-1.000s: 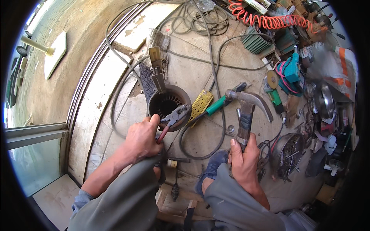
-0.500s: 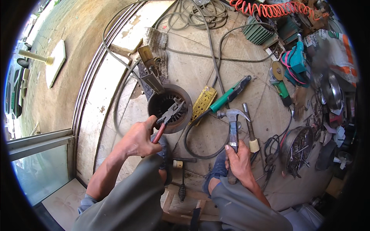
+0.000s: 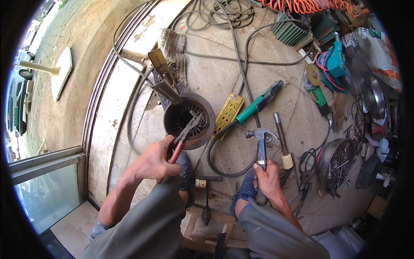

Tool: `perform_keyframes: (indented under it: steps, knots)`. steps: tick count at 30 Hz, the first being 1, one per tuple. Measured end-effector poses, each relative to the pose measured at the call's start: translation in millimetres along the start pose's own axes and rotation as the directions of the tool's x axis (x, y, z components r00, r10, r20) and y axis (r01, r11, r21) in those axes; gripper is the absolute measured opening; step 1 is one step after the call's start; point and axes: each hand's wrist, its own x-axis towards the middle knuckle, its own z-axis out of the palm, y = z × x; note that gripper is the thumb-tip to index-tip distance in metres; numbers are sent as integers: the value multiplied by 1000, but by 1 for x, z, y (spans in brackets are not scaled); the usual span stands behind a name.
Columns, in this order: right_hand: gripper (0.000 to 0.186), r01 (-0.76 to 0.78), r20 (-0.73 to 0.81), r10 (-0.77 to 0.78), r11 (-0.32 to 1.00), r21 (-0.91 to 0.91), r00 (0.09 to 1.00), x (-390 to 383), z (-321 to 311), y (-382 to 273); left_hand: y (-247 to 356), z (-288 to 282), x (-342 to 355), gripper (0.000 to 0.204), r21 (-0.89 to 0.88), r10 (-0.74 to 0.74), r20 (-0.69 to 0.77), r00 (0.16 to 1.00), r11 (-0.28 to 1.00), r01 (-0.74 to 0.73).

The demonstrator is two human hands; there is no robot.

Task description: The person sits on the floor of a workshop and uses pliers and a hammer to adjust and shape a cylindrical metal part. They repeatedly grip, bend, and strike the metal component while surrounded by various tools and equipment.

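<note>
My left hand [image 3: 156, 159] is closed round the red handles of a pair of pliers [image 3: 183, 137]. The pliers' jaws reach over a round, rusty metal cylinder [image 3: 207, 137] with dark slots inside; whether they grip a small piece is hard to make out. In my right hand [image 3: 269, 178] is a claw hammer [image 3: 261, 146], held upright by its worn handle above my right shoe, head pointing away from me. Beside the hammer on the floor lies a metal rod with a pale wooden end [image 3: 282, 140]. A hinged metal plate [image 3: 167, 92] stands at the cylinder's far left rim.
A yellow power strip [image 3: 228, 114] and a green-handled tool [image 3: 260, 102] lie right of the cylinder. Dark cables [image 3: 211, 162] loop over the floor. Farther right are an angle grinder [image 3: 318, 99], a teal power tool [image 3: 334, 64] and a round pan of metal pieces [image 3: 338, 166]. A glass panel [image 3: 49, 190] stands at left.
The pliers' jaws sit slightly lower and more upright over the cylinder. The hammer has dropped a little toward me, still in my right hand. The whole view has shifted slightly.
</note>
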Motion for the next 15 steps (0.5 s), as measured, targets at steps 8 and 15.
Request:
perform_keyframes:
  steps: [8, 15]
  knots:
    - [19, 7, -3, -7, 1000, -1, 1000, 1, 0, -1, 11, -4, -4, 42, -65, -105, 119, 987, 991, 113]
    - [19, 1, 23, -1, 1000, -1, 1000, 3, 2, -2, -4, 1, -4, 42, -264, -97, 200, 975, 953, 149]
